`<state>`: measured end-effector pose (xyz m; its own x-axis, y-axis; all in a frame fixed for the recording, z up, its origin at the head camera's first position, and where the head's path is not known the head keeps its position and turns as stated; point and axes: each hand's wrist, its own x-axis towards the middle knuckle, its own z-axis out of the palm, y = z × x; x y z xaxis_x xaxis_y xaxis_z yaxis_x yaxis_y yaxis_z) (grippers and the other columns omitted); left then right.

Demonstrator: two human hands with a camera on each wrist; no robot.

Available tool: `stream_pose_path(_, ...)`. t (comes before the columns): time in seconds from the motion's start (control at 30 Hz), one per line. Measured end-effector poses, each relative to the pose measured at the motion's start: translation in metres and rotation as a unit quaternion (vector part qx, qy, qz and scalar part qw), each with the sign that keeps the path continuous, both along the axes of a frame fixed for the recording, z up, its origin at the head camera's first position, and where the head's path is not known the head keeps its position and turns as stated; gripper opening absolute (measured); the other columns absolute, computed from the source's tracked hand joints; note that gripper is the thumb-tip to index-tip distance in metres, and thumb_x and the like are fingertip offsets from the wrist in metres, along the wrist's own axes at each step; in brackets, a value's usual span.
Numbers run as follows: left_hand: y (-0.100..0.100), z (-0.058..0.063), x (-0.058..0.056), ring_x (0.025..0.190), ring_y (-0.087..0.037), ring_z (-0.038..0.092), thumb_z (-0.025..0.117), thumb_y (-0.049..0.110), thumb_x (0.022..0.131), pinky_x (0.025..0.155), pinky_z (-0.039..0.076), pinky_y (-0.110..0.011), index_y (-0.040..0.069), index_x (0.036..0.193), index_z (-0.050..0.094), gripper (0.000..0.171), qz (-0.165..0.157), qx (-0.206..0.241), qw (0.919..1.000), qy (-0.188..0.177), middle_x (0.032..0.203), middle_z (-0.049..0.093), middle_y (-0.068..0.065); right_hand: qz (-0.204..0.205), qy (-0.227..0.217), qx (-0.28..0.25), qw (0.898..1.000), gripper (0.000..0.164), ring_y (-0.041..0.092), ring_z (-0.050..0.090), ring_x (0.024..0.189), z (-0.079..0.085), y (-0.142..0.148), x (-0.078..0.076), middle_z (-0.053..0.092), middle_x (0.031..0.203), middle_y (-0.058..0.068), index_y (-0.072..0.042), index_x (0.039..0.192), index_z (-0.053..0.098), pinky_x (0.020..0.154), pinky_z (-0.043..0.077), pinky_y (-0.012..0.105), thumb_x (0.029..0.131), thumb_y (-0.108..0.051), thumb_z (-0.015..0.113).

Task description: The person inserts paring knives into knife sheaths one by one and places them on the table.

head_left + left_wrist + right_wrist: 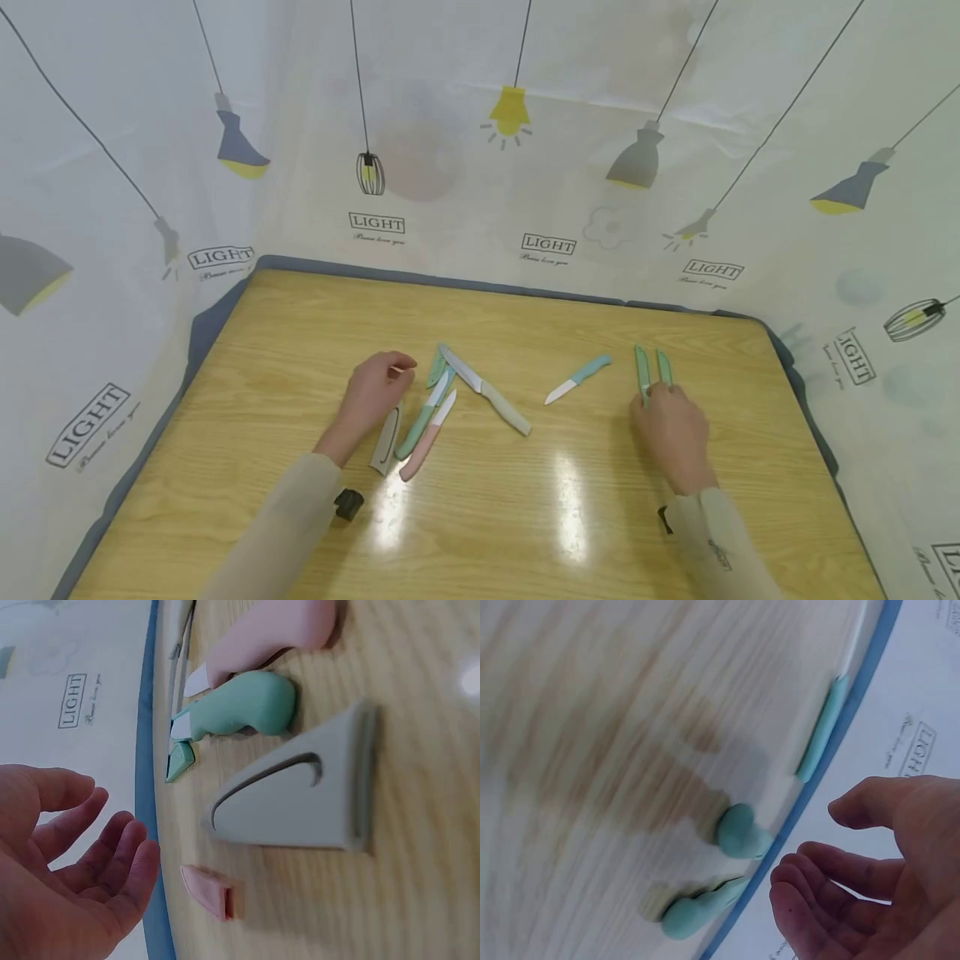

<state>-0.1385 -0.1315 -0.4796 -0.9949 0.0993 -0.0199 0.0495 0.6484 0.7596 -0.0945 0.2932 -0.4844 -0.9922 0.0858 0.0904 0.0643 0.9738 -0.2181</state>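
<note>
My left hand [378, 392] hovers over the table's left part, fingers loosely bent and holding nothing. Beside it lie a grey knife sheath [292, 795] and a small pink sheath [208, 892], the latter hidden in the head view. Right of these are a green-handled knife [417, 429], a pink-handled knife [429, 442] and a larger knife [495, 400] with a pale handle. A green sheath [436, 367] sits near their blade tips. My right hand [675, 429] overlaps two green knives [642, 365] in the head view; the right wrist view shows its relaxed fingers apart from their handles [739, 831].
A blue-handled knife [577, 379] with a bare white blade lies between the hands. The wooden table [465, 533] ends at a dark blue edge strip [450, 283], behind which a wall covering [450, 108] printed with lamps rises on three sides.
</note>
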Motion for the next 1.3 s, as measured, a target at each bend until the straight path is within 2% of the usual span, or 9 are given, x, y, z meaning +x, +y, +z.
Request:
stream_pose_path(0.07, 0.006, -0.001, -0.008, 0.091, -0.023, 0.064, 0.056, 0.022, 0.095, 0.073, 0.056, -0.037, 0.005, 0.111, 0.069, 0.027, -0.016, -0.024, 0.9996, 0.003, 0.105, 0.067, -0.008, 0.005, -0.008, -0.011, 1.0, 0.038, 0.021, 0.052, 0.055, 0.003, -0.004, 0.004, 0.064, 0.09, 0.025, 0.01, 0.107, 0.066, 0.04, 0.047, 0.034, 0.095, -0.023, 0.051)
stream_pose_path(0.13, 0.011, -0.002, -0.016, 0.091, -0.023, 0.064, 0.056, 0.021, 0.095, 0.074, 0.056, -0.037, 0.004, 0.109, 0.07, 0.026, -0.029, -0.049, 0.9984, 0.005, 0.105, 0.067, -0.009, 0.007, -0.016, -0.021, 1.0, 0.039, 0.02, 0.051, 0.054, 0.005, -0.008, 0.008, 0.064, 0.095, 0.025, 0.009, 0.11, 0.065, 0.04, 0.046, 0.032, 0.095, -0.025, 0.051)
stream_pose_path(0.3, 0.023, -0.006, -0.032, 0.094, -0.024, 0.063, 0.056, 0.021, 0.094, 0.08, 0.055, -0.039, 0.004, 0.109, 0.069, 0.027, -0.041, -0.099, 0.9942, -0.012, 0.106, 0.068, -0.01, 0.013, 0.0, -0.022, 1.0, 0.036, 0.018, 0.053, 0.054, 0.008, -0.019, 0.016, 0.065, 0.092, 0.019, 0.005, 0.106, 0.067, 0.04, 0.045, 0.029, 0.094, -0.026, 0.055)
stream_pose_path(0.5, 0.033, -0.01, -0.045, 0.085, -0.023, 0.061, 0.054, 0.018, 0.092, 0.075, 0.054, -0.039, 0.001, 0.107, 0.067, 0.026, -0.048, -0.14, 0.9888, -0.021, 0.1, 0.068, -0.011, 0.022, 0.026, -0.014, 0.999, 0.032, 0.02, 0.057, 0.059, 0.006, -0.028, 0.021, 0.065, 0.091, 0.017, 0.003, 0.102, 0.07, 0.043, 0.048, 0.032, 0.091, -0.026, 0.059)
stream_pose_path(0.6, 0.037, -0.011, -0.049, 0.084, -0.025, 0.06, 0.054, 0.017, 0.091, 0.073, 0.054, -0.039, -0.001, 0.105, 0.067, 0.025, -0.044, -0.153, 0.9867, -0.034, 0.097, 0.067, -0.013, 0.024, 0.035, -0.017, 0.999, 0.032, 0.021, 0.059, 0.061, 0.004, -0.031, 0.022, 0.065, 0.091, 0.017, 0.003, 0.102, 0.07, 0.044, 0.05, 0.034, 0.091, -0.025, 0.059)
stream_pose_path(0.77, 0.043, -0.013, -0.055, 0.082, -0.024, 0.059, 0.061, 0.024, 0.089, 0.072, 0.054, -0.037, -0.001, 0.101, 0.066, 0.028, -0.031, -0.172, 0.9829, -0.058, 0.096, 0.064, -0.012, 0.029, 0.052, -0.021, 0.998, 0.031, 0.023, 0.061, 0.064, 0.004, -0.033, 0.023, 0.066, 0.089, 0.016, 0.002, 0.101, 0.07, 0.044, 0.05, 0.034, 0.09, -0.025, 0.059)
stream_pose_path(0.97, 0.044, -0.015, -0.058, 0.081, -0.023, 0.057, 0.065, 0.026, 0.087, 0.072, 0.053, -0.036, 0.0, 0.095, 0.066, 0.027, -0.031, -0.195, 0.979, -0.05, 0.095, 0.062, -0.011, 0.034, 0.065, -0.019, 0.997, 0.029, 0.023, 0.06, 0.064, 0.003, -0.035, 0.022, 0.067, 0.088, 0.016, 0.002, 0.1, 0.07, 0.042, 0.05, 0.033, 0.09, -0.023, 0.06)
stream_pose_path(1.17, 0.039, -0.015, -0.057, 0.084, -0.024, 0.057, 0.062, 0.016, 0.087, 0.07, 0.053, -0.038, -0.001, 0.102, 0.067, 0.024, -0.025, -0.196, 0.9789, -0.05, 0.101, 0.062, -0.014, 0.032, 0.058, -0.025, 0.997, 0.03, 0.025, 0.062, 0.068, 0.002, -0.035, 0.022, 0.067, 0.089, 0.015, 0.002, 0.102, 0.07, 0.046, 0.052, 0.036, 0.09, -0.024, 0.059)
stream_pose_path(1.3, 0.035, -0.016, -0.058, 0.088, -0.027, 0.056, 0.064, 0.016, 0.087, 0.071, 0.053, -0.039, 0.002, 0.105, 0.067, 0.023, -0.018, -0.225, 0.9731, -0.048, 0.102, 0.06, -0.013, 0.032, 0.048, -0.029, 0.998, 0.031, 0.026, 0.062, 0.07, 0.001, -0.035, 0.021, 0.067, 0.09, 0.015, 0.003, 0.102, 0.07, 0.048, 0.053, 0.037, 0.091, -0.024, 0.058)
